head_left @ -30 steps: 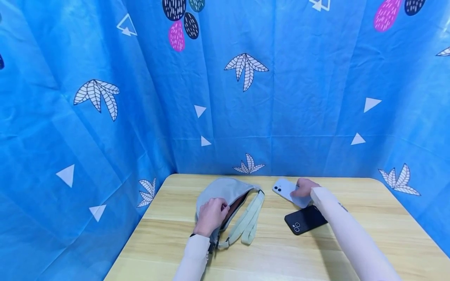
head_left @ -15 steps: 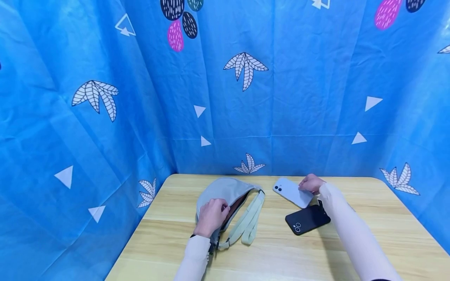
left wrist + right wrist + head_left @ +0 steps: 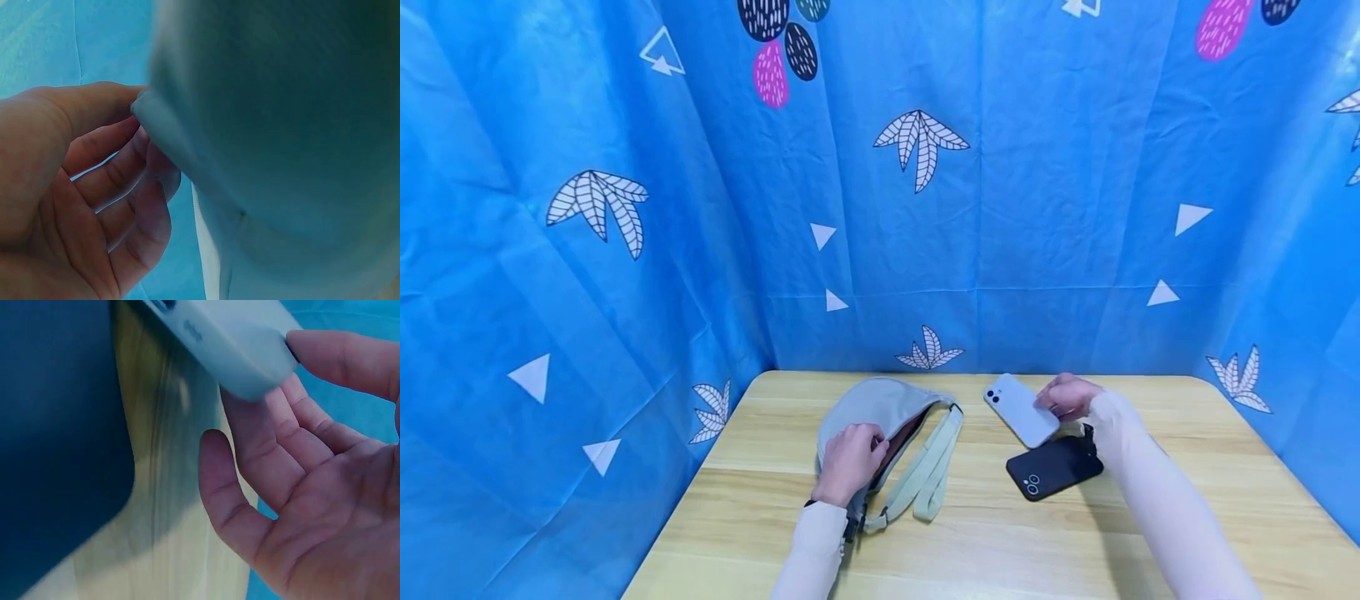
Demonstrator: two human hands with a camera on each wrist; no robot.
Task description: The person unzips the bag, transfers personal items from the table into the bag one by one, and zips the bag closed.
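Observation:
A grey waist bag (image 3: 872, 408) lies on the left of the table with its zip opening facing right. My left hand (image 3: 850, 458) pinches the edge of that opening between thumb and fingers; the left wrist view shows the fabric edge (image 3: 169, 125) held at the fingertips. To the right, my right hand (image 3: 1069, 396) pinches the near right end of a pale smartphone (image 3: 1021, 410). Thumb and fingers sit on either side of the phone's end (image 3: 250, 362) in the right wrist view, while the little finger stays free. Just below lies a black smartphone (image 3: 1052, 468), camera side up.
The bag's pale green strap (image 3: 934, 475) lies looped between the bag and the phones. A wooden table (image 3: 970, 550) carries everything. Blue patterned curtains (image 3: 1037, 208) hang behind and along both sides.
My right hand has slid from over the pale phone to its right end, and the phone has turned slightly, its camera end rising. The left hand keeps its hold on the bag.

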